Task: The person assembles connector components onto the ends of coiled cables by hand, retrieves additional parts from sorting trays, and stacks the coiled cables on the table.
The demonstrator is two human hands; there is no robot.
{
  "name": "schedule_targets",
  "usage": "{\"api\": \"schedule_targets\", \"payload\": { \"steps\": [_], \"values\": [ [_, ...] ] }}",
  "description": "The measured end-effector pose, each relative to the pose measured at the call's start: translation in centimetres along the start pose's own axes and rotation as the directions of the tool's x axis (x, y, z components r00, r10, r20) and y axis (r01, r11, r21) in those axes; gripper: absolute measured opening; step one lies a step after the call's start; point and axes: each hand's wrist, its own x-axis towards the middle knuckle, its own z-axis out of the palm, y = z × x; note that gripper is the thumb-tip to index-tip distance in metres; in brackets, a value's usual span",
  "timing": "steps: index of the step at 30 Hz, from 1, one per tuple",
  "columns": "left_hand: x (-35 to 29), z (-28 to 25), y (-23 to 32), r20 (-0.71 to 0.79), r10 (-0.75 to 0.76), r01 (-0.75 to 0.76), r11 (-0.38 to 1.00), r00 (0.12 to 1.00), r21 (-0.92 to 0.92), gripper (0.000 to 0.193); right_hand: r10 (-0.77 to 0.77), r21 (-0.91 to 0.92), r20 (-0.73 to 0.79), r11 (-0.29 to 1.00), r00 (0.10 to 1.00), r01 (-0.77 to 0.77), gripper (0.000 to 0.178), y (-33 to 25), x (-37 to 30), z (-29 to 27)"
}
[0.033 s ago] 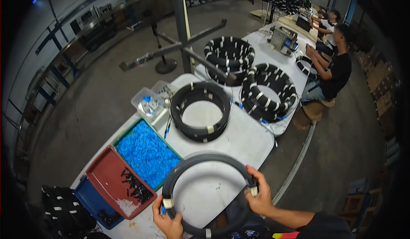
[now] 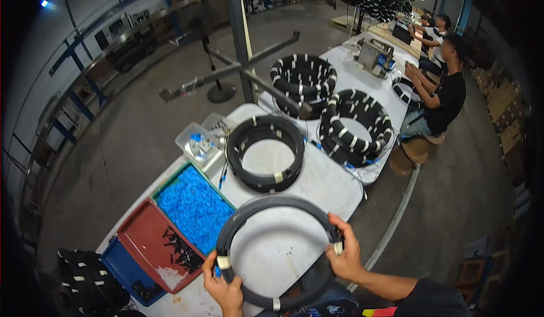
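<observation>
A coil of black cable, bound with pale tape bands, is held level between both hands over the near end of the white table. My left hand grips its left side by a tape band, where a small blue tip shows. My right hand is closed round the right side, its thumb by another band. Just beyond the held coil, a stack of similar black coils rests on the table.
Left of the coil stand a green tray of blue pieces, a red tray with black and white pieces, and a blue tray. Clear plastic boxes sit behind. White-banded coils and a seated co-worker are farther right.
The whole view has shifted slightly, with the far table and stacks sitting a little lower. Both hands keep their hold on the coil, which has barely moved.
</observation>
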Motion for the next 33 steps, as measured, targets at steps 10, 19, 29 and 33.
{"api": "schedule_targets", "payload": {
  "steps": [10, 19, 29, 33],
  "values": [
    [18.7, 13.8, 4.0, -0.03, 0.174, -0.176, 0.979, 0.984, -0.104, 0.076, -0.245, -0.009, -0.168, 0.969, 0.955, 0.247, 0.068, 0.9, 21.5, -0.4],
    [30.3, 19.7, -2.8, -0.004, 0.002, -0.002, 0.998, 1.0, -0.061, 0.077, -0.093, -0.027, -0.221, 0.996, 0.971, 0.089, 0.069, 9.3, 31.7, 4.8],
    [31.8, 21.5, -6.3, 0.03, 0.026, -0.027, 1.0, 0.999, 0.015, 0.077, -0.013, -0.06, -0.237, 0.998, 0.971, -0.001, 0.068, 13.0, 32.5, 5.8],
    [32.7, 21.1, -6.8, 0.022, -0.01, 0.009, 0.999, 1.0, 0.032, 0.077, -0.018, -0.098, -0.185, 0.995, 0.983, 0.0, 0.064, 12.6, 32.8, 6.0]
  ]
}}
